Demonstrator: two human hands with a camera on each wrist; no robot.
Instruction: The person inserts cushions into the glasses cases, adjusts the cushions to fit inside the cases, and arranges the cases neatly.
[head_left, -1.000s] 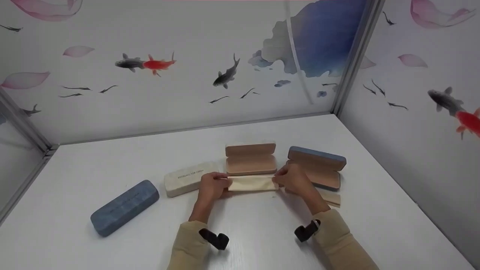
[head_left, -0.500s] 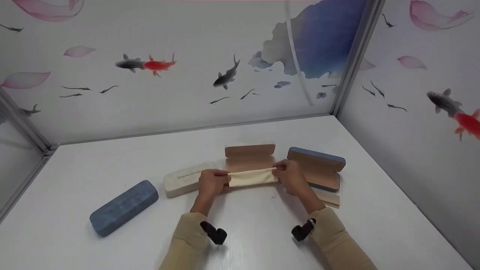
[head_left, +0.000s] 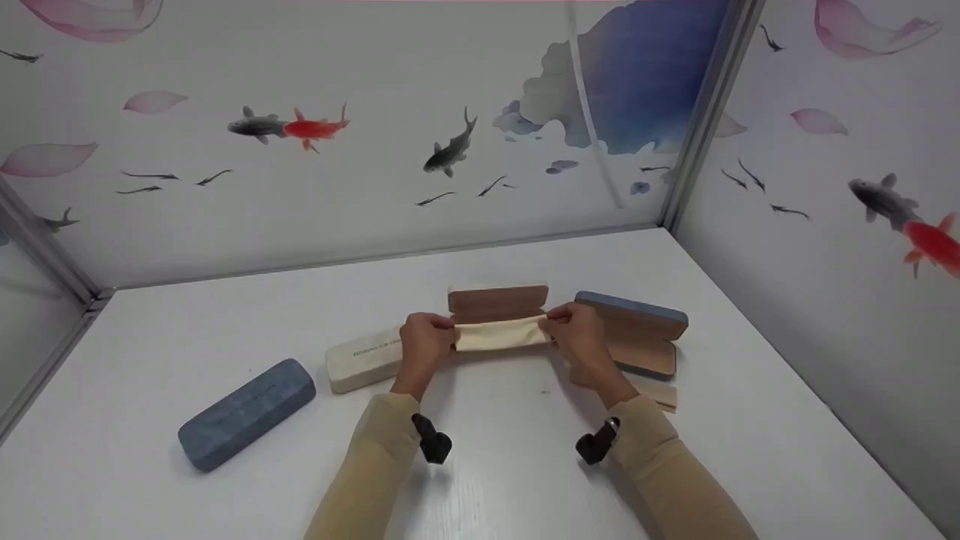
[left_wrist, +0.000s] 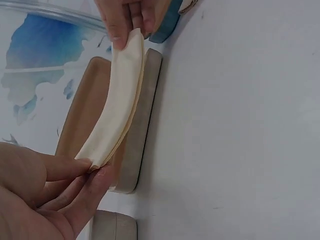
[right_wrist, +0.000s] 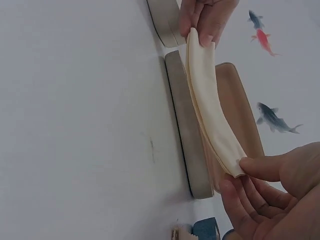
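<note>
Stretched between both hands is a folded cream cloth [head_left: 501, 334], a long strip several layers thick. My left hand [head_left: 425, 347] pinches one end between thumb and fingers, and my right hand [head_left: 583, 339] pinches the other. The strip hangs over an open glasses case [head_left: 498, 301] with a brown lining and a pale outer shell [right_wrist: 186, 125]; in the head view the cloth hides most of its lower half. Just right of my right hand stands an open blue glasses case [head_left: 646, 349], also lined in brown and partly covered by that hand.
A closed cream glasses case [head_left: 364, 361] lies beside my left hand, its right end hidden. Farther left is a closed blue glasses case [head_left: 247, 415]. A folded tan cloth [head_left: 660, 394] lies before the open blue case. Printed walls [head_left: 360, 217] border the white table [head_left: 495, 480].
Both hands have moved forward and up in the head view, carrying the cloth from the near side of the open pale case to over it. The other cases have stayed put.
</note>
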